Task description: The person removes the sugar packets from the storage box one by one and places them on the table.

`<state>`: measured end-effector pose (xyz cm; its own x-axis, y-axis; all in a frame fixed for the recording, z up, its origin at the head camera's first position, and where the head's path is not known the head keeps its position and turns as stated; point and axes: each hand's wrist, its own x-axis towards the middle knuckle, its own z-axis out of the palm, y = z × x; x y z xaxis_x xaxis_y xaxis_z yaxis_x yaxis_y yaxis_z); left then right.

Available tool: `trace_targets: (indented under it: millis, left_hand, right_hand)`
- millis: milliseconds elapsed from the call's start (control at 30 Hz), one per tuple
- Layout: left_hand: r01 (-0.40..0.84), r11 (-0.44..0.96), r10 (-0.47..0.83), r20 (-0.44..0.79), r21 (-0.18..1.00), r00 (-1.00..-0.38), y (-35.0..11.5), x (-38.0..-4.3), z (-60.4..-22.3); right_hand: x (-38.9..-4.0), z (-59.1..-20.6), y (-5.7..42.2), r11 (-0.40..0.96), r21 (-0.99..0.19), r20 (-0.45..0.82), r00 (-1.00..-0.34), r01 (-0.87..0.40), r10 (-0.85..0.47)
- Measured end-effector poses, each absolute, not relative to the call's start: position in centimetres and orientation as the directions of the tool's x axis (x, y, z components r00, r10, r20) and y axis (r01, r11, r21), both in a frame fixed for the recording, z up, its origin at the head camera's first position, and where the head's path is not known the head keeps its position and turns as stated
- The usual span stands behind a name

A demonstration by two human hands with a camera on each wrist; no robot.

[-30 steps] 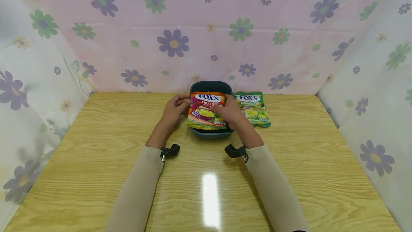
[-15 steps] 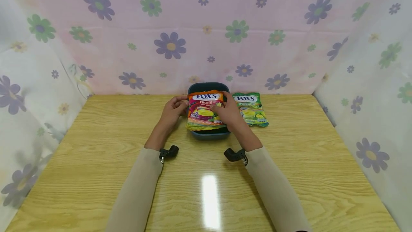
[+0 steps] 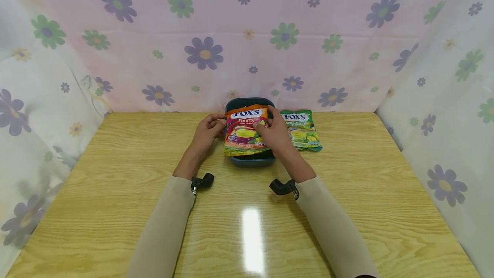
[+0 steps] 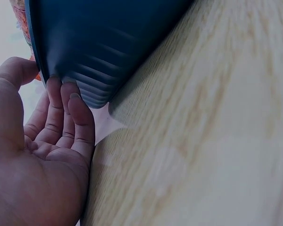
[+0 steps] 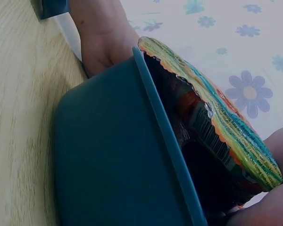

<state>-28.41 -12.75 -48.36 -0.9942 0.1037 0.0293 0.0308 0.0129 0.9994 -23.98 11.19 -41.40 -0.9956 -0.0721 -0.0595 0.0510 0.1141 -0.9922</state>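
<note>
An orange and purple candy bag [image 3: 245, 131], printed FOX'S FRUITS, lies tilted over the mouth of a dark teal plastic bin [image 3: 253, 162]. My right hand [image 3: 276, 133] pinches its right side, thumb on the printed front and fingers behind. My left hand [image 3: 207, 134] is at the bin's left side; in the left wrist view its thumb and fingertips pinch the rim of the bin [image 4: 108, 52]. Beneath the candy bag, in the right wrist view, another wrapper with a barcode [image 5: 211, 136] shows inside the dark bin.
A green FOX'S candy bag [image 3: 302, 131], printed SPRING TEA, lies flat on the wooden table [image 3: 115, 192], right of the bin. A flowered curtain [image 3: 247, 46] hangs behind the table's back edge. Black camera mounts [image 3: 203, 180] sit at both wrists.
The fruit candy bag has turned slightly, its right top corner rising with my right hand. My left hand keeps its place at the bin's left rim.
</note>
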Motion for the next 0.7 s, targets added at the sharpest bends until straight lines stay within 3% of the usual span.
trace_targets:
  millis: [400, 700]
  left_hand:
    - [0.056, 0.003, 0.102, 0.055, 0.998, -0.993, -12.7, -28.6, -48.3]
    - [0.048, 0.003, 0.109, 0.047, 0.999, -0.993, -12.8, -28.5, -48.4]
  right_hand:
    - [-23.1, -40.9, 12.2, 0.102, -0.995, -0.012, -0.999, 0.008, -0.034]
    - [-22.8, -40.3, 13.2, 0.089, -0.993, -0.076, -0.997, 0.077, 0.018]
